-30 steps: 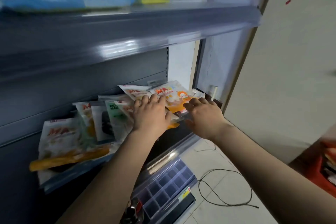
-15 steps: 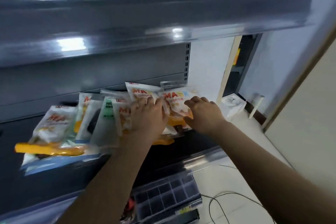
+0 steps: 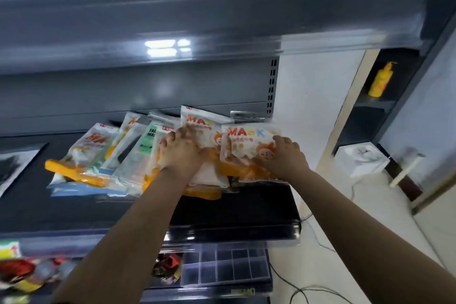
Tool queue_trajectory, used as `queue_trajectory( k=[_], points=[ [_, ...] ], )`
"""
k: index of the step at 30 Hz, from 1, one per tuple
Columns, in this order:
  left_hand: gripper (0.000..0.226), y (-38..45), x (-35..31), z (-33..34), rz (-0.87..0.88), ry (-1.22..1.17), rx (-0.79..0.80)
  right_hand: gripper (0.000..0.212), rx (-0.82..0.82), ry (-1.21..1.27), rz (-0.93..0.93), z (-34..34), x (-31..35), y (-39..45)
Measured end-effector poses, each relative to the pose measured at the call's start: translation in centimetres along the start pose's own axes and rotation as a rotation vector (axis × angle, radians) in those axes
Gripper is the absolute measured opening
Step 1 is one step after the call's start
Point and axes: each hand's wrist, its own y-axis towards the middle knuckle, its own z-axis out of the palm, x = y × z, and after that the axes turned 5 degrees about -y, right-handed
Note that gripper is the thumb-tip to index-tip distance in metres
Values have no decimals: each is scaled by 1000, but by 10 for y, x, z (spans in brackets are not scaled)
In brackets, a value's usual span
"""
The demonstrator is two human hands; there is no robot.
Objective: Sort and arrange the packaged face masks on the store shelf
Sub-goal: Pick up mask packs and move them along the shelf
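Face mask packets point(image 3: 138, 155) lie overlapping in a leaning row on a dark store shelf point(image 3: 74, 205) — left hand point(image 3: 181, 153) pressed flat on one packet, right hand point(image 3: 283, 155) gripping the rightmost orange packet point(image 3: 246, 145).

Dark grey shelf point(image 3: 234, 207) runs across mid-frame, front lip toward the bottom. On it, a loose overlapping row of packaged face masks point(image 3: 138, 155) from left-centre to centre-right: orange-and-white packs, one green-labelled pack point(image 3: 148, 140), blue-edged ones at lower left. Rightmost orange pack point(image 3: 246, 145) sits near the shelf's right end. Motion blur throughout.
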Motion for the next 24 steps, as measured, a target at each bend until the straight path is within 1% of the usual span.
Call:
queue_trajectory(
  k=[3, 6, 8, 10, 13, 16, 21, 24],
  points=[
    [95, 5, -1, 2, -82, -14, -3, 90, 3, 66, 31, 5, -2, 7],
    [89, 6, -2, 2, -114, -43, -28, 102, -24, 134, 63, 10, -6, 13],
    [85, 7, -3, 0, -130, -128, -49, 103, -48, 228, 81, 13, -10, 16],
    [80, 7, -4, -2, -142, -273, -84, 99, -92, 377, 80, 13, -14, 18],
    [86, 5, -6, -9, -174, -483, -141, 79, -154, 601, 60, 8, -17, 20],
    [86, 0, -3, -15, -188, -566, -199, 66, -161, 697, 58, 8, -21, 24],
    [65, -17, 7, -27, -128, -671, -351, 67, -141, 837, 76, 9, -27, 20],
    [56, -25, 11, -30, -108, -755, -380, 62, -129, 932, 32, 8, -27, 16]
  ],
)
